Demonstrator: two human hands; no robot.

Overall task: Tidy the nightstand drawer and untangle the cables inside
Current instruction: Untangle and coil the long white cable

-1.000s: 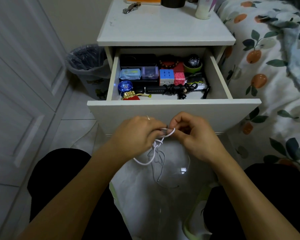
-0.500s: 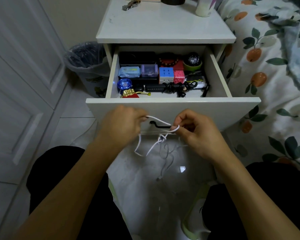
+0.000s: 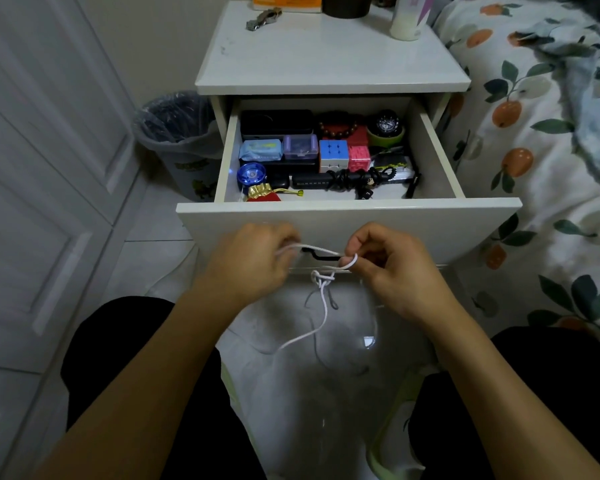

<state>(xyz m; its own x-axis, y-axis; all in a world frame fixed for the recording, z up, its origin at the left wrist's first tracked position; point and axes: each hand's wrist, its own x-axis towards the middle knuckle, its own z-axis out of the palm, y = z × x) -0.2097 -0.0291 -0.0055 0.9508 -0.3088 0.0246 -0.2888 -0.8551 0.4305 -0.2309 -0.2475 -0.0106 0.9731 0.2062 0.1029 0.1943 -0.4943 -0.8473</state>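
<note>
- In front of the open drawer (image 3: pixel 347 223), at the middle of the view, both hands hold one white cable (image 3: pixel 321 268).
- At 9 o'clock from the cable's knot, the left hand (image 3: pixel 253 261) is closed, its fingers pinching one end of the cable.
- A short stretch of cable runs taut across the drawer's dark handle (image 3: pixel 321 255).
- At 6 o'clock from that stretch, the knot hangs, with a loose tail trailing down toward the floor.
- At 3 o'clock from the knot, the right hand (image 3: pixel 392 268) pinches a small loop of the cable between thumb and fingertips.
- At 12 o'clock from the hands, inside the drawer, a black cable bundle (image 3: pixel 350 178) lies near the front, at 3 o'clock from a blue yo-yo (image 3: pixel 251 174).
- At 12 o'clock from the bundle sits a puzzle cube (image 3: pixel 333 154).
</note>
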